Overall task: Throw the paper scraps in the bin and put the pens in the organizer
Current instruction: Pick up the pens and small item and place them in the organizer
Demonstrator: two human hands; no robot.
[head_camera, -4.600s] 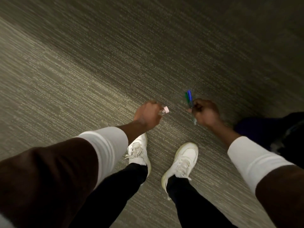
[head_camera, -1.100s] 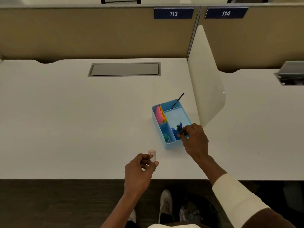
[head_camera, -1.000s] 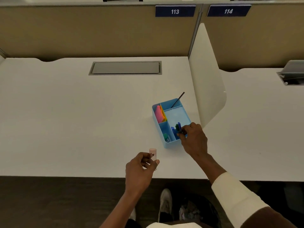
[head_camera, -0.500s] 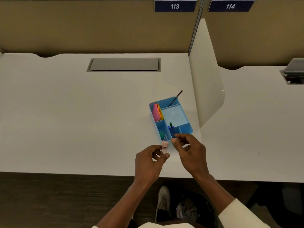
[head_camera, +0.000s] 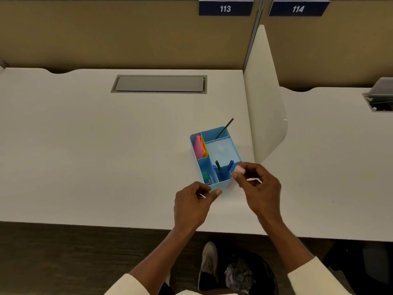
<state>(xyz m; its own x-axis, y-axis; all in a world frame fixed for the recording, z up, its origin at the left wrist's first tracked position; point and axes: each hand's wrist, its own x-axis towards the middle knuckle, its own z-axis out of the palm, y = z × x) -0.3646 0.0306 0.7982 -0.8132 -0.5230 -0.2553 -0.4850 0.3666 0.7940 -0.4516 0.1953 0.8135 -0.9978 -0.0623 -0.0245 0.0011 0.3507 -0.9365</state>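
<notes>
My right hand (head_camera: 260, 188) pinched a small pink thing (head_camera: 239, 169) right over the blue organizer's (head_camera: 221, 184) near corner on the desk (head_camera: 85, 145); pens (head_camera: 218, 166) stood inside. Left hand (head_camera: 192, 204) loosely curled, empty.

Both forearms are extended forward, bare below pale sleeves. The left hand (head_camera: 192, 206) is held loosely curled, thumb and forefinger nearly touching, with nothing visibly gripped. A small pale pink cylindrical object (head_camera: 239, 169) is pinched by the right hand (head_camera: 260, 189) at its fingers (head_camera: 247, 167).
</notes>
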